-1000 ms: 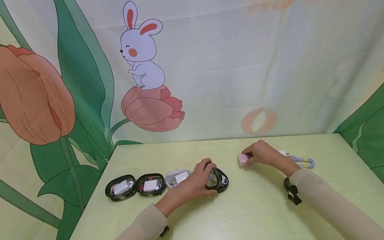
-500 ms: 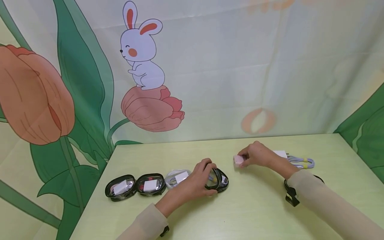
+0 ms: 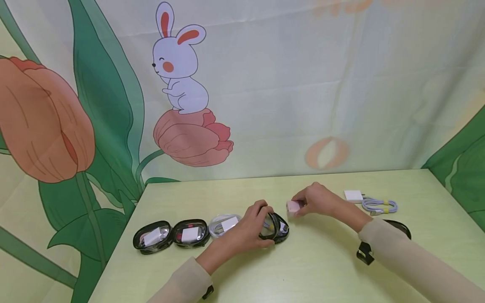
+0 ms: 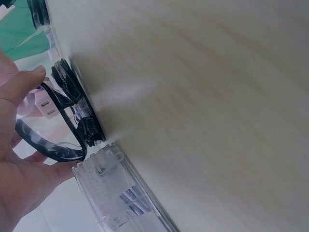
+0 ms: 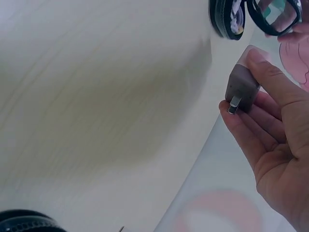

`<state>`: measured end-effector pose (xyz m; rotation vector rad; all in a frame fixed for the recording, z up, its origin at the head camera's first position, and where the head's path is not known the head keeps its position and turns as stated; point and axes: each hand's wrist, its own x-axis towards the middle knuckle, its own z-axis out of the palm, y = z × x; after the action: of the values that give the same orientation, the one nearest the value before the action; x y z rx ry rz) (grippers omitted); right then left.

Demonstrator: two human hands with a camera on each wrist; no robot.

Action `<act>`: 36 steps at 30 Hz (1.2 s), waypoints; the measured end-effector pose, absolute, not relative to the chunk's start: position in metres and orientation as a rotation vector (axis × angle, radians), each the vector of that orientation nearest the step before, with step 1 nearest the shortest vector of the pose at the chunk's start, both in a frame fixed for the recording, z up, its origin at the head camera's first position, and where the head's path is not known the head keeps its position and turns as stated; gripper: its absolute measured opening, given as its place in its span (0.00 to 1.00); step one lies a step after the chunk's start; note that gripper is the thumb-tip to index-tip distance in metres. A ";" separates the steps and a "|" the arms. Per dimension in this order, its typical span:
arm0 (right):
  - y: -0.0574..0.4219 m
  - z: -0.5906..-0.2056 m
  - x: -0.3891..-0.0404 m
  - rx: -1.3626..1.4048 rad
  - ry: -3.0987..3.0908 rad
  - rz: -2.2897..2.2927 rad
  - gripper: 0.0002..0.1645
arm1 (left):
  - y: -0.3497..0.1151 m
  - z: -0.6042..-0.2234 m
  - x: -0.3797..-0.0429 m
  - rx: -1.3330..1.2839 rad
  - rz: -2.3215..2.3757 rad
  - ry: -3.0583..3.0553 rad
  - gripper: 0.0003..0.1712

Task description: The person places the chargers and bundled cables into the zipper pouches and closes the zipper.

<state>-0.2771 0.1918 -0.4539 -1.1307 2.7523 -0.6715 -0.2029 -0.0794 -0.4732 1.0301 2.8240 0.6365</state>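
Observation:
With fingers and thumb, my left hand (image 3: 246, 230) holds the raised lid of a small clear zip case with black trim (image 3: 282, 230). In the left wrist view the case (image 4: 88, 130) stands unzipped, with a coiled cable inside. My right hand (image 3: 320, 201) pinches a pink charger plug (image 3: 292, 207) between thumb and fingers, just right of the case and above the table. The right wrist view shows the dark face of the charger plug (image 5: 242, 84) with its metal prong. Its two-slot pink face shows behind the lid in the left wrist view.
Left of the held case are two black-trimmed cases (image 3: 151, 237) and a clear-trimmed case (image 3: 222, 227), each with contents. To the right lie a white charger (image 3: 353, 196) and a coiled lilac cable (image 3: 379, 205). Another black-trimmed case (image 3: 402, 227) is partly hidden behind my right sleeve.
My right hand has moved left with the pink charger plug, closer to the unzipped case. The white charger has come into full view. My left hand has stayed in place on the case.

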 end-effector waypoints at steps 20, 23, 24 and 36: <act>0.170 -0.453 -0.266 -1.223 2.715 -0.695 0.21 | -0.081 -0.474 -0.202 0.997 0.594 2.832 0.52; 0.167 -0.451 -0.265 -1.199 2.713 -0.687 0.21 | -0.082 -0.474 -0.203 1.004 0.575 2.831 0.52; 0.166 -0.451 -0.264 -1.191 2.713 -0.686 0.22 | -0.082 -0.474 -0.203 1.006 0.571 2.829 0.52; 0.154 -0.453 -0.258 -1.160 2.670 -0.686 0.24 | -0.083 -0.476 -0.202 0.926 0.664 2.848 0.46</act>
<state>-0.2579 0.1539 -0.4528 -1.1605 2.6698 -0.6864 -0.2017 -0.0828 -0.4756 0.9258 2.8484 0.6636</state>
